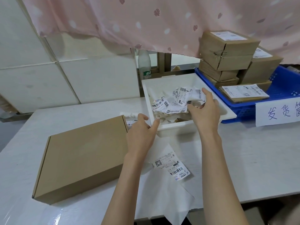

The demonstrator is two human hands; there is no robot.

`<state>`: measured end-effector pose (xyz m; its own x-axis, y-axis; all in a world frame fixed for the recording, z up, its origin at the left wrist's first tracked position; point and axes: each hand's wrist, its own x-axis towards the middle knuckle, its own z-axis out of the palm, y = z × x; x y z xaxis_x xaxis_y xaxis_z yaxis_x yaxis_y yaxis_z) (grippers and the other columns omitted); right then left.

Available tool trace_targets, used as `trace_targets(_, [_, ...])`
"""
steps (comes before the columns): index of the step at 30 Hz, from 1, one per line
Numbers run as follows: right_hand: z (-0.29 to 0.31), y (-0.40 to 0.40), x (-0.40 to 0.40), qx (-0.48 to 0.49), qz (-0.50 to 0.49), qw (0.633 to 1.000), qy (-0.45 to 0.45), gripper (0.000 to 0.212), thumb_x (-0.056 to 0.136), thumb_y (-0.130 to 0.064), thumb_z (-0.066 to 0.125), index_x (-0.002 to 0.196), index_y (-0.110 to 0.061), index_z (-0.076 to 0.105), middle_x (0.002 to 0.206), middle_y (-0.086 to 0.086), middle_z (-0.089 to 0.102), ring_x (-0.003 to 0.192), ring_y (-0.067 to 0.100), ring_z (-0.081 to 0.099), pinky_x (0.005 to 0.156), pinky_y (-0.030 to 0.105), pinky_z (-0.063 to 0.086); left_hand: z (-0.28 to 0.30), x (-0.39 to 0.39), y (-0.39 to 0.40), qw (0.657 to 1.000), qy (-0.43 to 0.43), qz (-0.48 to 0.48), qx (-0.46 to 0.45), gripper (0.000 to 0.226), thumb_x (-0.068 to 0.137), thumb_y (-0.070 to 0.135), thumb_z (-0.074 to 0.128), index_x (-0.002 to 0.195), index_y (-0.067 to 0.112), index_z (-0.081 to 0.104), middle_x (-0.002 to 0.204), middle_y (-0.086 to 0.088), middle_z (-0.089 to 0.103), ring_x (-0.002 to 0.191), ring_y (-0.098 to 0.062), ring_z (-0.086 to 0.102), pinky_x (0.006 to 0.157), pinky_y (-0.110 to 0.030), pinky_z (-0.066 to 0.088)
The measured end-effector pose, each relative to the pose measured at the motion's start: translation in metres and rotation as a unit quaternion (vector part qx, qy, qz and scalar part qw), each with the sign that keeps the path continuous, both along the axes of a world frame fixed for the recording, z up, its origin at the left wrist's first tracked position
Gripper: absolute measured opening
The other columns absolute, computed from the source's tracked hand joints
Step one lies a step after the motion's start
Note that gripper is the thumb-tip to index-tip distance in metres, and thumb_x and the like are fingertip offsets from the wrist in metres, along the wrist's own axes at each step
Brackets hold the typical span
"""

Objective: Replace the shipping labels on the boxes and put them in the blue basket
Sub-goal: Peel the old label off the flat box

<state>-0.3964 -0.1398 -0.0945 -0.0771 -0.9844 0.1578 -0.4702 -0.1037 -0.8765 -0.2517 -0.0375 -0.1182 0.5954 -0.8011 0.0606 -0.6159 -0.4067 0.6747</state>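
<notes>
A flat brown cardboard box (81, 158) lies on the white table at the left, its top bare. My left hand (141, 135) hovers beside its right edge with relaxed fingers, a fingertip near the corner of the white bin (186, 127). My right hand (204, 111) reaches into that bin over a heap of crumpled old labels (172, 101), fingers spread and holding nothing I can see. A fresh shipping label (172, 166) lies on white backing paper between my forearms. The blue basket (284, 88) at the right holds stacked labelled boxes (227, 52).
A paper sign (277, 112) with handwriting hangs on the basket's front. A plastic bottle (144, 64) stands behind the bin. A pink patterned curtain (146, 21) hangs low over the back. Another label strip (130, 123) peeks out behind the flat box.
</notes>
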Motion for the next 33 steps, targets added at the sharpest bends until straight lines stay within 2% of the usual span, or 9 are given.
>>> trace_targets(4, [0.0, 0.001, -0.005, -0.042, -0.015, 0.998, 0.051, 0.064, 0.086, -0.023, 0.072, 0.143, -0.032, 0.045, 0.132, 0.006, 0.036, 0.093, 0.017, 0.051, 0.069, 0.026, 0.038, -0.001, 0.006, 0.003, 1.0, -0.005, 0.004, 0.004, 0.046, 0.094, 0.061, 0.044, 0.116, 0.021, 0.053, 0.079, 0.01, 0.066, 0.094, -0.017, 0.062, 0.077, -0.032, 0.038])
trace_targets(8, [-0.006, 0.006, -0.01, -0.073, -0.013, 0.997, -0.03, 0.054, 0.082, -0.015, 0.071, 0.13, -0.033, 0.055, 0.131, -0.002, 0.036, 0.092, 0.014, 0.051, 0.071, 0.027, 0.046, -0.003, 0.019, 0.003, 0.998, 0.013, 0.023, -0.052, 0.042, 0.095, 0.059, 0.043, 0.097, 0.021, 0.06, 0.085, 0.008, 0.07, 0.087, -0.02, 0.064, 0.082, -0.037, 0.047])
trace_targets(10, [-0.005, 0.012, -0.014, -0.097, -0.033, 0.992, -0.068, 0.039, 0.081, -0.013, 0.071, 0.114, -0.03, 0.06, 0.12, -0.006, 0.042, 0.081, 0.012, 0.053, 0.069, 0.024, 0.048, -0.003, 0.024, 0.004, 0.993, 0.02, 0.035, -0.109, 0.037, 0.097, 0.051, 0.048, 0.083, 0.019, 0.06, 0.076, 0.006, 0.067, 0.079, -0.022, 0.063, 0.075, -0.038, 0.05])
trace_targets(13, [-0.005, 0.021, -0.018, -0.093, -0.008, 0.989, -0.117, 0.027, 0.082, -0.011, 0.07, 0.103, -0.021, 0.057, 0.088, -0.009, 0.055, 0.066, 0.005, 0.05, 0.066, 0.022, 0.046, 0.002, 0.018, 0.01, 0.992, -0.048, 0.045, -0.111, 0.031, 0.096, 0.041, 0.054, 0.073, 0.021, 0.058, 0.063, 0.012, 0.056, 0.07, -0.019, 0.057, 0.063, -0.032, 0.041])
trace_targets(17, [-0.005, 0.029, -0.013, -0.089, 0.013, 0.989, -0.12, 0.055, 0.082, -0.011, 0.073, 0.125, -0.025, 0.042, 0.079, -0.009, 0.063, 0.063, 0.004, 0.057, 0.064, 0.012, 0.043, 0.004, 0.008, 0.012, 0.998, -0.063, 0.022, -0.014, 0.023, 0.093, 0.032, 0.052, 0.077, 0.02, 0.062, 0.072, 0.007, 0.065, 0.077, -0.02, 0.06, 0.061, -0.029, 0.037])
trace_targets(22, [-0.014, 0.028, -0.017, -0.059, -0.018, 0.996, -0.069, 0.071, 0.086, -0.011, 0.068, 0.147, -0.019, 0.031, 0.072, -0.01, 0.059, 0.069, 0.001, 0.055, 0.074, 0.022, 0.038, 0.0, 0.01, 0.019, 0.998, -0.049, 0.001, 0.04, 0.015, 0.088, 0.024, 0.052, 0.082, 0.023, 0.066, 0.081, 0.005, 0.07, 0.083, -0.021, 0.063, 0.062, -0.029, 0.038])
trace_targets(25, [-0.015, 0.033, -0.02, -0.058, -0.041, 0.994, -0.086, 0.075, 0.087, -0.013, 0.068, 0.15, -0.019, 0.028, 0.07, -0.008, 0.058, 0.067, 0.002, 0.054, 0.068, 0.011, 0.036, -0.005, 0.013, 0.021, 0.997, -0.06, 0.011, 0.057, 0.012, 0.088, 0.026, 0.054, 0.082, 0.022, 0.064, 0.082, 0.005, 0.069, 0.085, -0.02, 0.063, 0.066, -0.029, 0.04])
trace_targets(30, [-0.009, 0.047, -0.017, -0.059, 0.082, 0.981, -0.166, 0.009, 0.084, -0.016, 0.071, 0.089, -0.015, 0.063, 0.053, -0.008, 0.051, 0.054, 0.008, 0.048, 0.067, 0.024, 0.045, -0.006, 0.021, 0.024, 0.993, -0.09, 0.062, 0.051, 0.011, 0.088, 0.028, 0.056, 0.082, 0.023, 0.062, 0.085, 0.002, 0.068, 0.083, -0.022, 0.059, 0.065, -0.029, 0.037])
trace_targets(33, [0.0, 0.06, -0.006, -0.024, 0.195, 0.965, -0.175, 0.011, 0.084, -0.012, 0.072, 0.074, -0.011, 0.068, 0.05, -0.001, 0.054, 0.05, 0.007, 0.053, 0.057, 0.018, 0.043, -0.005, 0.03, 0.031, 0.991, -0.086, 0.091, 0.056, 0.014, 0.089, 0.03, 0.055, 0.086, 0.021, 0.065, 0.082, 0.0, 0.069, 0.078, -0.024, 0.06, 0.062, -0.029, 0.035])
